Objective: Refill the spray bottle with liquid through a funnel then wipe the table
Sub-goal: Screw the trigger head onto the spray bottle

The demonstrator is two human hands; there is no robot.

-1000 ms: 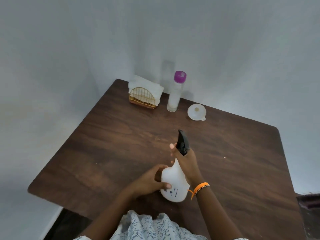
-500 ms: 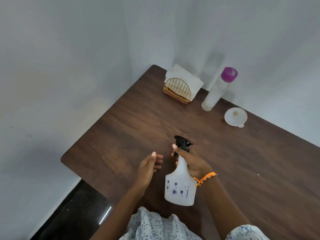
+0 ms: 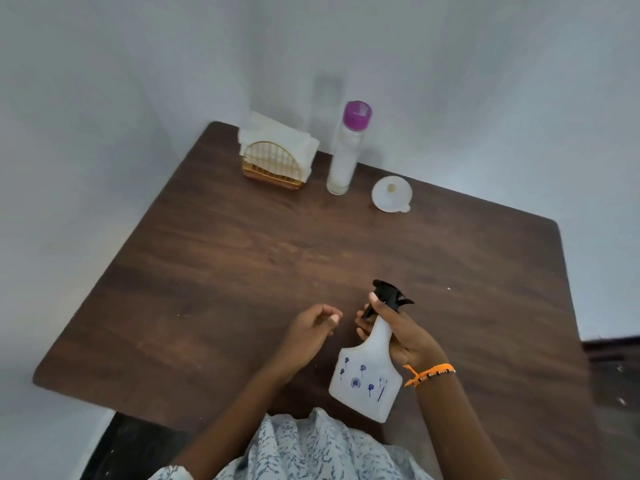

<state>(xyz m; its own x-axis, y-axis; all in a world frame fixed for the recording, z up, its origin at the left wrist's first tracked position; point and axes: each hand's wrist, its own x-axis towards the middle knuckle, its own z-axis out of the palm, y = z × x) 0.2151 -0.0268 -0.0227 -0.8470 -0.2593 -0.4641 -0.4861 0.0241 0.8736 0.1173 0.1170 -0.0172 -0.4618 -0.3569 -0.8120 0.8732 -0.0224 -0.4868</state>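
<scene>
The right hand [image 3: 403, 336] grips 1 spray bottle [image 3: 367, 379] near the table [image 3: 242, 258] edge, the left hand [image 3: 310, 329] loosely curled, empty — far back stand 1 purple-capped bottle [image 3: 344, 154], 1 funnel [image 3: 391, 194], 1 napkin holder [image 3: 273, 166].

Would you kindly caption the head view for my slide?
Right hand grips the spray bottle neck; funnel and purple-capped bottle wait behind.

Home corner: napkin holder [image 3: 273, 164], wooden table [image 3: 242, 244]
</scene>
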